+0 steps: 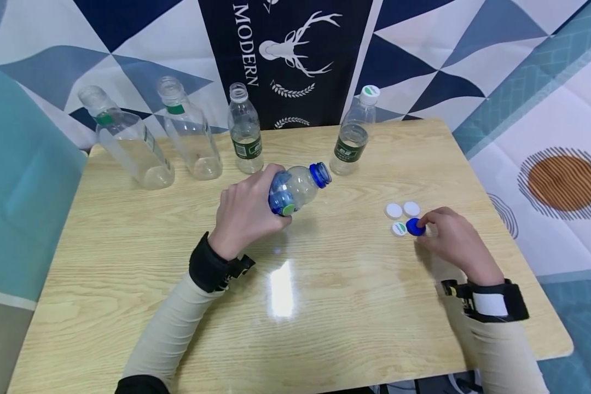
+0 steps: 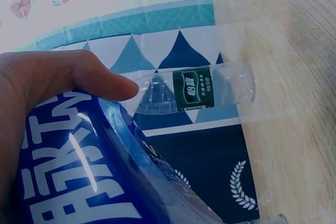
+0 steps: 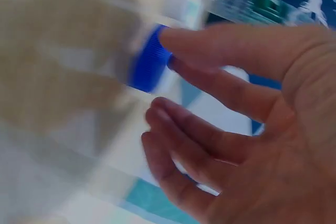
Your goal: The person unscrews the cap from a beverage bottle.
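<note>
My left hand (image 1: 248, 210) grips a clear plastic bottle (image 1: 302, 186) with a blue label and a blue neck ring. The bottle is tilted over the table, its uncapped mouth toward the right. In the left wrist view, the thumb lies across the blue label (image 2: 84, 166) with white lettering. On the right side, my right hand (image 1: 450, 238) pinches a blue bottle cap (image 1: 416, 227) between thumb and index finger, close over the tabletop. Other fingers are loosely bent in the right wrist view. Beside the blue cap lie two plain white caps (image 1: 394, 210) and a white cap with a green mark (image 1: 399, 229).
Along the back edge stand two large uncapped clear bottles (image 1: 197, 145), a smaller uncapped bottle (image 1: 246, 137) with a green label, and a similar bottle (image 1: 351, 139) with its white cap on. Behind the wooden table (image 1: 103, 306) hangs patterned cloth (image 1: 152, 22).
</note>
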### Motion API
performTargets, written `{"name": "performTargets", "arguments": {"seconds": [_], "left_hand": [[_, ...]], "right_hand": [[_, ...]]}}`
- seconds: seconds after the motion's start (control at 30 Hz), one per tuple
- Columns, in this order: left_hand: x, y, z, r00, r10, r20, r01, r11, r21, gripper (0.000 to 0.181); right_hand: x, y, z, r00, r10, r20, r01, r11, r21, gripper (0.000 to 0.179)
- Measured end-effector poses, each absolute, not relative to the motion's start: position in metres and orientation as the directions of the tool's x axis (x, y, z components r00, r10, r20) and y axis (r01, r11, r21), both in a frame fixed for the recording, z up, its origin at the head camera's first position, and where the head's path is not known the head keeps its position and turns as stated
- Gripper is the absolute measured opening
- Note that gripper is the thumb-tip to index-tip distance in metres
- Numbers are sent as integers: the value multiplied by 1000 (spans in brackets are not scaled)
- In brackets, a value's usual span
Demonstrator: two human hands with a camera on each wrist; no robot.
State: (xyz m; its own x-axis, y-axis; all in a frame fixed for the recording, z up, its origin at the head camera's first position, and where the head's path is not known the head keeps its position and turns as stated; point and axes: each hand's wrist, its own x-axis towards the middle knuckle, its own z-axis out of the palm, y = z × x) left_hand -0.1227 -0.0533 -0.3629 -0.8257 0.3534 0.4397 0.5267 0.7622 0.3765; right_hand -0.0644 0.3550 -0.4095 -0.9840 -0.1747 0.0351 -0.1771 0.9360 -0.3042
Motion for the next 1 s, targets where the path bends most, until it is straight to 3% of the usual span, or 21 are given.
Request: {"name": "performTargets", "arguments": {"seconds": [0.17, 0.47, 0.8, 1.0], "left_hand": [[-125, -58, -362, -834, 340, 434, 514, 764, 390, 76], [-128, -60, -361, -837, 297, 460, 498, 761, 415, 76], [-133, -61, -362, -838, 256, 482, 495, 729, 474, 77], [-139, -65, -365, -844, 264, 466, 501, 699, 511, 78]], "right_hand": [[-67, 333, -389, -969, -204, 141, -239, 918, -315, 19], [-112, 264, -363, -889, -381, 255, -453, 819, -352, 20], [-138, 203, -334, -827, -420, 373, -560, 672, -485, 14], [-142, 190, -331, -819, -434, 375, -573, 651, -498, 11]]}}
